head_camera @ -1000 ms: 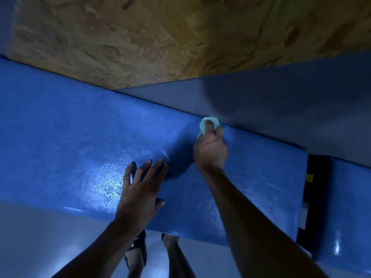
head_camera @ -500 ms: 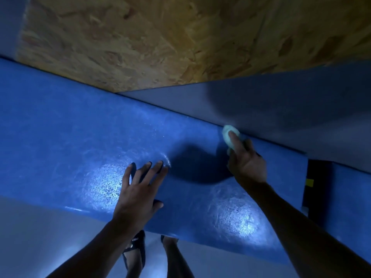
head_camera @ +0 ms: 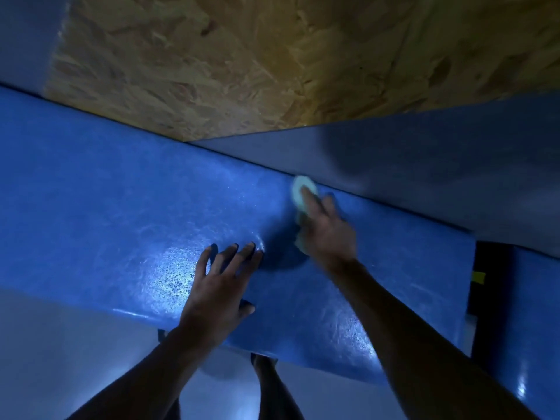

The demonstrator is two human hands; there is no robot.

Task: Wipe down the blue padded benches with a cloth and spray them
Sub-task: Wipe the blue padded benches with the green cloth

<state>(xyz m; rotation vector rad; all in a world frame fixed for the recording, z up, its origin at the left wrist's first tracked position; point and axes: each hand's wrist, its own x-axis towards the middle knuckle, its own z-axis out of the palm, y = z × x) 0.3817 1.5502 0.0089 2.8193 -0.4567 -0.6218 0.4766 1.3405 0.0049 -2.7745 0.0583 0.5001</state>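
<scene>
So my right hand (head_camera: 325, 234) is pressing a pale green cloth (head_camera: 301, 195) onto the blue padded bench (head_camera: 106, 201), fingers laid over it, cloth poking out past the fingertips right by the back seam. My left hand (head_camera: 216, 294) is just beside it, flat on the wet, shiny padding with fingers spread.

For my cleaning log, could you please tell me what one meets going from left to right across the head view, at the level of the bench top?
Wet patch → left hand flat on the blue bench → cloth under the right hand → dark gap → second bench.
</scene>
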